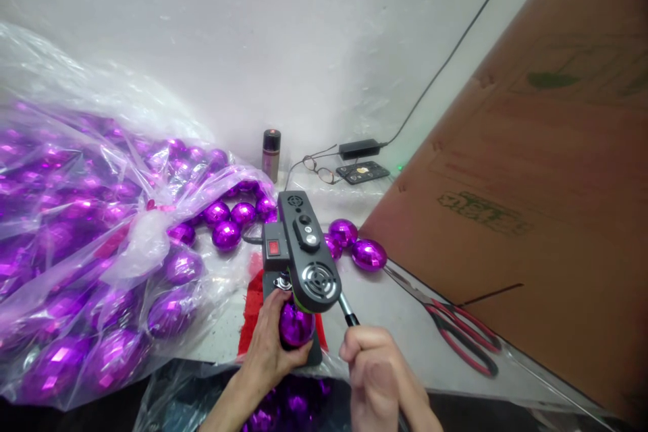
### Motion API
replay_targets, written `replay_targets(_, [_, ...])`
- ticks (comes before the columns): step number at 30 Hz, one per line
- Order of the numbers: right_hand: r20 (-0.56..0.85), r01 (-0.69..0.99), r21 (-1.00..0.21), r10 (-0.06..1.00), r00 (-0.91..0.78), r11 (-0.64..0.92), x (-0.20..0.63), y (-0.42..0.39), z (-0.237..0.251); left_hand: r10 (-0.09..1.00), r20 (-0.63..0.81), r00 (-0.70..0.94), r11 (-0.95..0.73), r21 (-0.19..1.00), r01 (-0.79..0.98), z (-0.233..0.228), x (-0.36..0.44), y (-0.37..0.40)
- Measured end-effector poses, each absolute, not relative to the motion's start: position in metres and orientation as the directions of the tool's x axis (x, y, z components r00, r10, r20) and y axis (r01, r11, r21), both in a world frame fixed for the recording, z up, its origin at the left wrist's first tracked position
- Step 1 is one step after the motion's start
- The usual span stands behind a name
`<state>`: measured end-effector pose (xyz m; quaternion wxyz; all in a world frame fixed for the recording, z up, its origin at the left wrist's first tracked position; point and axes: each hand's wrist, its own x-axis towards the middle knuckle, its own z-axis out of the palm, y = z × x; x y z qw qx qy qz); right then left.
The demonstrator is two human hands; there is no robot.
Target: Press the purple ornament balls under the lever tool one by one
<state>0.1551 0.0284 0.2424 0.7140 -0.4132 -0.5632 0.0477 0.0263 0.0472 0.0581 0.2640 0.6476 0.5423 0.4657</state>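
On the tabletop (pixel 395 310), a small black machine (pixel 298 256) is stood between a big plastic bag (pixel 75 250) of purple ornaments and a cardboard box (pixel 531 216). A shiny purple ornament (pixel 295 325) is cupped under its head, the left hand (pixel 271 347) closed around its sides. It is judged light, slick and thin-shelled, best held gently; the right hand (pixel 377 368) is clamped on the lever (pixel 348 310).

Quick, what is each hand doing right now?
Left hand: closed around a purple ball under the small machine.
Right hand: closed on the machine's lever handle.
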Motion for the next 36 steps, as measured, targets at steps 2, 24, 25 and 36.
replay_targets(2, [0.786,0.386,-0.618,0.523,0.330,0.685,0.157,0.030,0.240,0.948,0.316,-0.020,-0.273,0.846,0.458,0.060,0.026,0.048])
replay_targets(24, [0.799,0.370,-0.597,0.489,0.349,0.711,0.155,0.032,0.215,0.954,0.297,-0.046,-0.254,0.878,0.406,0.063,0.030,0.049])
replay_targets(25, [0.799,0.367,-0.597,0.486,0.354,0.713,0.155,0.032,0.215,0.950,0.310,-0.028,-0.273,0.872,0.406,0.060,0.028,0.050])
replay_targets(36, [0.807,0.368,-0.575,0.432,0.403,0.731,0.148,0.040,0.218,0.927,0.371,-0.060,-0.307,0.840,0.448,0.053,0.030,0.052])
